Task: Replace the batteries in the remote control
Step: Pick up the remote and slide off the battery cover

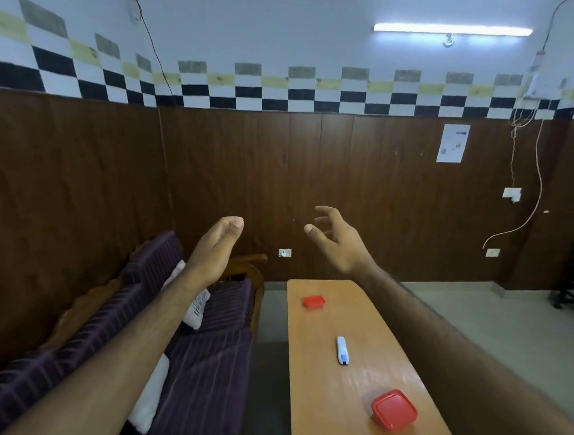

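Note:
A white remote control with a blue patch near its closer end lies flat in the middle of the long wooden table. Both my arms are stretched out forward, high above the table and well apart from the remote. My left hand is raised with its fingers held together and slightly curled, and it holds nothing. Over to the right, my right hand has its fingers spread apart and is empty. No batteries are visible.
A red lidded container stands near the table's close end and a smaller red container at its far end. A dark striped sofa with white cushions runs along the table's left. A brown panelled wall stands behind.

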